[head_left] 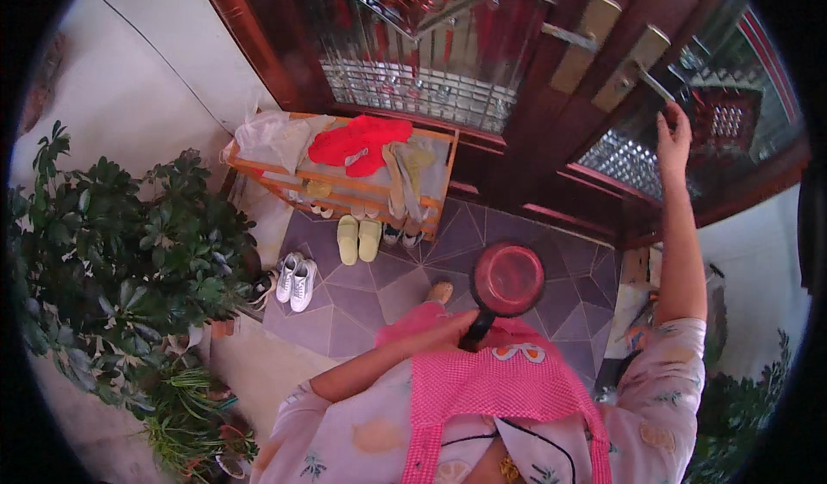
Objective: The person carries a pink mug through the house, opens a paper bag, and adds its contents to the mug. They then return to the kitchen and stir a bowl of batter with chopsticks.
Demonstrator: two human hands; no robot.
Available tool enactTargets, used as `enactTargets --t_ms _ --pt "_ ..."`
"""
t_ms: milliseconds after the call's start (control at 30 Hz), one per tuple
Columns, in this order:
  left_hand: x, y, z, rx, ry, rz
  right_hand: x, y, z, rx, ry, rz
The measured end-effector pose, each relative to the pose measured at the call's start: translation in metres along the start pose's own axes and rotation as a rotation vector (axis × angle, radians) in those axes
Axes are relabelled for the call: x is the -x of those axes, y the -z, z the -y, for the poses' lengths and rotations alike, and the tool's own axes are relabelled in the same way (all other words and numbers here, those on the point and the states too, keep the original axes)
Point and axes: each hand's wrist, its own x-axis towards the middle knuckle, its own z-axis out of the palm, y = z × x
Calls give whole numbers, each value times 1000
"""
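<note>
My left hand [455, 327] is closed round the black handle of a small saucepan [509, 279]. The pan is round and red inside with a dark rim, and it is held in front of my body above the tiles. My right arm stretches up and forward to the double door. There my right hand [674, 132] has its fingers curled at the end of the right leaf's lever door handle [656, 82]. A matching lever handle [572, 37] on the left leaf is untouched.
The dark red door [538, 131] has patterned glass panels. Left of it stands a wooden shoe rack [345, 193] with a red cloth [357, 143] on top. Green slippers [358, 239] and white sneakers [296, 282] lie on purple tiles. Leafy plants [129, 268] fill the left side.
</note>
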Motion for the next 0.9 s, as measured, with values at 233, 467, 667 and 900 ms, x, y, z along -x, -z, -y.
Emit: enactTargets --t_ms 233,467,667,900 --pt "-34 47 -9 371 74 -110 -69 -63 -35 624 98 203" --pt "-48 75 -21 -205 -213 -358 -85 -85 -88 290 -607 204" --pt "-56 76 -20 -130 -90 -258 -71 -85 -78 67 -609 153" --pt "-80 86 -37 -162 -68 -112 31 14 4 -135 -700 8"
